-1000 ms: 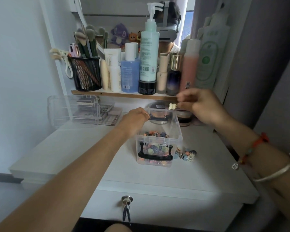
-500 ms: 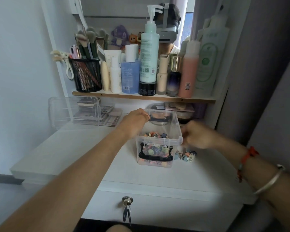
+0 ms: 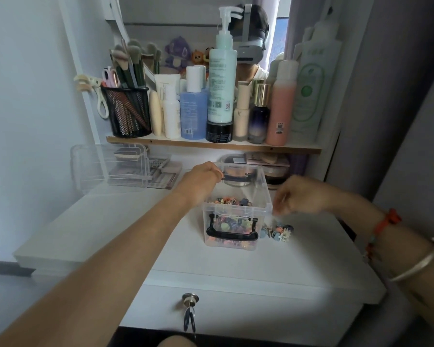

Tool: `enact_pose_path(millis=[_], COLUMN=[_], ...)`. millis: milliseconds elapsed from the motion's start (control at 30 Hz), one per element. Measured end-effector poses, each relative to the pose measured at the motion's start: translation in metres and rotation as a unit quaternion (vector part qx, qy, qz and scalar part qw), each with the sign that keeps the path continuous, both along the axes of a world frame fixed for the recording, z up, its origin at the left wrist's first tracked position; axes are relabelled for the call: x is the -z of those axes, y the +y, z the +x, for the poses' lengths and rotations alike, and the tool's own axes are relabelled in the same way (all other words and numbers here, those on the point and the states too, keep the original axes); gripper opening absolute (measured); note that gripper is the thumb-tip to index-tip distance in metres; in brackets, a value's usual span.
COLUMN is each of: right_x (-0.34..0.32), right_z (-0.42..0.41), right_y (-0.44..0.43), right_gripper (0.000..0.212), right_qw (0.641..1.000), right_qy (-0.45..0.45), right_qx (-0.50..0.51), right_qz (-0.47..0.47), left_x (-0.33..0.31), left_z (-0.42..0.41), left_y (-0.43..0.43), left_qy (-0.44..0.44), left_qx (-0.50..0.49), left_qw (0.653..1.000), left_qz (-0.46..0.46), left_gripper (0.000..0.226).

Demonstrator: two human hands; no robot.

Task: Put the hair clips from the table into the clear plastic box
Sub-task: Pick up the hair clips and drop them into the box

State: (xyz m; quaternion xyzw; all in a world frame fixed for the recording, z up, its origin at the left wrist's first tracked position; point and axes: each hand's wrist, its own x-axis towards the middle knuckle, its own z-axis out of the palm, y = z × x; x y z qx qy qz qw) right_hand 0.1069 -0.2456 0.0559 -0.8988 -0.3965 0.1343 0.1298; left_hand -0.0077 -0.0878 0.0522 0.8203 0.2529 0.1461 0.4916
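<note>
The clear plastic box (image 3: 238,211), gripped at its rim by the left hand (image 3: 201,181), holds most hair clips (image 3: 232,202); a few loose clips (image 3: 277,231) lie beside it. The right hand (image 3: 302,196) is curled, too blurred to tell whether it holds one.

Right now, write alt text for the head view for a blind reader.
A person's left hand grips the rim of a clear plastic box, partly filled with colourful hair clips, on a white table. The blurred right hand is by the box's right rim, above a small pile of loose clips.

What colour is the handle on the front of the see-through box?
Black. The handle on the box shows best in the head view.
</note>
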Motion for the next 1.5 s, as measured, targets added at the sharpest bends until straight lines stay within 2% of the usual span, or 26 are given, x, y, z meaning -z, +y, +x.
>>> enact_pose_path(millis=[100, 200, 233, 300, 367, 400, 467, 533, 600, 633, 700, 767, 833, 967, 1033, 1100, 1133, 1167, 1267, 1300, 1367, 1433, 1500], right_x=[0.012, 0.012, 0.009, 0.001, -0.014, -0.022, -0.029, -0.026, -0.021, -0.018, -0.01, -0.002, 0.004, 0.004, 0.0, -0.011, -0.016, -0.022, -0.024, -0.022, -0.018, -0.01, -0.001], right_z=[-0.002, -0.005, -0.005, -0.003, -0.006, -0.01, -0.015, -0.012, -0.007, -0.004, 0.001, 0.0, -0.003, -0.002, 0.002, -0.003, -0.007, -0.011, -0.016, -0.015, -0.009, -0.007, -0.008], right_y=[0.002, 0.002, 0.003, 0.005, 0.009, 0.011, 0.016, 0.018, 0.013, 0.01, 0.002, -0.004, -0.008, -0.007, -0.003, 0.003, 0.007, 0.01, 0.015, 0.015, 0.009, 0.002, -0.002], right_gripper=[0.014, 0.007, 0.01, 0.014, 0.011, 0.01, 0.012, 0.021, 0.016, 0.022, 0.038, 0.039, 0.036, 0.036, 0.029, 0.012, 0.014, 0.021, 0.045, 0.042, 0.018, 0.022, 0.022], right_qw=[0.998, 0.998, 0.998, 0.988, 0.945, 0.924, 0.914, 0.929, 0.95, 0.966, 0.994, 0.994, 0.985, 0.992, 0.998, 0.973, 0.954, 0.944, 0.959, 0.963, 0.977, 0.995, 0.995], right_qy=[-0.031, -0.037, -0.05, -0.072, -0.034, -0.005, 0.039, 0.037, -0.005, -0.014, 0.029, 0.057, 0.037, 0.001, -0.048, -0.063, -0.044, -0.024, -0.019, -0.024, -0.021, 0.036, 0.079], right_qx=[-0.018, -0.023, -0.019, 0.017, 0.049, 0.047, 0.023, 0.015, 0.033, 0.031, -0.01, -0.064, -0.084, -0.063, -0.022, 0.024, 0.023, 0.01, -0.007, 0.005, 0.023, -0.002, -0.05], right_qz=[-0.054, -0.039, -0.012, 0.132, 0.321, 0.38, 0.403, 0.369, 0.31, 0.257, 0.104, -0.067, -0.148, -0.112, 0.016, 0.221, 0.295, 0.328, 0.282, 0.267, 0.213, 0.097, -0.018], left_x=[0.0, 0.001, 0.002, 0.002, 0.002, 0.002, 0.002, 0.002, 0.002, 0.002, 0.003, 0.003, 0.003, 0.003, 0.003, 0.003, 0.002, 0.002, 0.002, 0.002, 0.002, 0.002, 0.001], left_z=[0.0, 0.001, 0.001, 0.001, 0.001, 0.001, 0.001, 0.001, 0.001, 0.001, 0.001, 0.001, 0.001, 0.001, 0.001, 0.001, 0.001, 0.001, 0.001, 0.0, 0.0, 0.0, 0.0], left_y=[0.0, 0.001, 0.002, 0.002, 0.001, 0.001, 0.002, 0.002, 0.002, 0.002, 0.002, 0.002, 0.002, 0.002, 0.002, 0.002, 0.002, 0.002, 0.001, 0.001, 0.001, 0.001, 0.001], left_qy=[0.0, 0.001, 0.002, 0.001, 0.001, 0.001, 0.0, 0.001, 0.0, 0.0, 0.0, 0.0, 0.001, 0.0, 0.002, 0.001, 0.0, -0.001, -0.001, -0.001, -0.002, -0.003, -0.003], left_qx=[-0.002, -0.003, -0.003, -0.002, -0.003, -0.005, -0.005, -0.004, -0.005, -0.005, -0.005, -0.007, -0.007, -0.008, -0.008, -0.008, -0.009, -0.008, -0.003, -0.002, 0.001, 0.003, 0.005], left_qw=[1.0, 1.0, 1.0, 1.0, 1.0, 1.0, 1.0, 1.0, 1.0, 1.0, 1.0, 1.0, 1.0, 1.0, 1.0, 1.0, 1.0, 1.0, 1.0, 1.0, 1.0, 1.0, 1.0], left_qz=[0.0, 0.0, 0.001, 0.003, 0.004, 0.005, 0.005, 0.006, 0.007, 0.007, 0.005, 0.004, 0.004, 0.001, 0.003, 0.005, 0.006, 0.006, 0.007, 0.009, 0.009, 0.01, 0.01], left_gripper=[0.027, 0.027, 0.027, 0.027, 0.027, 0.027, 0.028, 0.027, 0.027, 0.027, 0.027, 0.027, 0.026, 0.027, 0.027, 0.027, 0.028, 0.028, 0.028, 0.027, 0.026, 0.023, 0.022])
